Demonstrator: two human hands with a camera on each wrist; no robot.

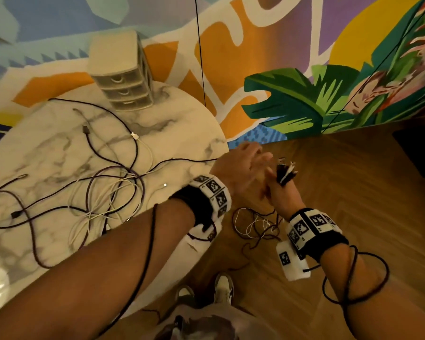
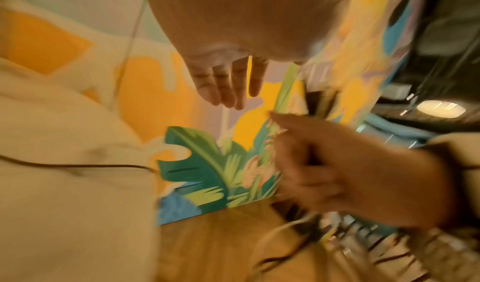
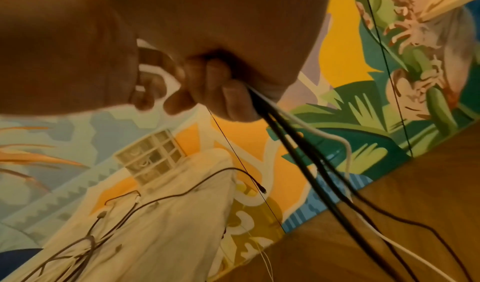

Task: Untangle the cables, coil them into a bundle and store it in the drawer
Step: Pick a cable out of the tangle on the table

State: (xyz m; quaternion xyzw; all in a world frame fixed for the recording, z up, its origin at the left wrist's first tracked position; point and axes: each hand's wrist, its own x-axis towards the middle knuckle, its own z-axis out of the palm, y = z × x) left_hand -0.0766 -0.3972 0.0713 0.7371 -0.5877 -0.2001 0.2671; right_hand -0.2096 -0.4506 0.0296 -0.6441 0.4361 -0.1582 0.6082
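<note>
Dark and white cables (image 1: 103, 192) lie tangled on the round marble table (image 1: 47, 148). Past the table's right edge, my right hand (image 1: 277, 192) grips a bunch of dark and white cables (image 1: 286, 171); their ends stick up from the fist and loops (image 1: 255, 227) hang toward the floor. The right wrist view shows those fingers (image 3: 215, 93) curled round the strands (image 3: 298, 153). My left hand (image 1: 248, 163) hovers just above the right hand. Its fingers (image 2: 228, 85) are straight and hold nothing. A small beige drawer unit (image 1: 123, 79) stands at the table's back edge, drawers closed.
A painted mural wall runs behind the table. A thin black cord (image 1: 200, 57) hangs down in front of it. Wooden floor (image 1: 341, 180) lies to the right, with a dark box (image 1: 420, 153) at the far right. My shoes (image 1: 221, 288) stand beside the table edge.
</note>
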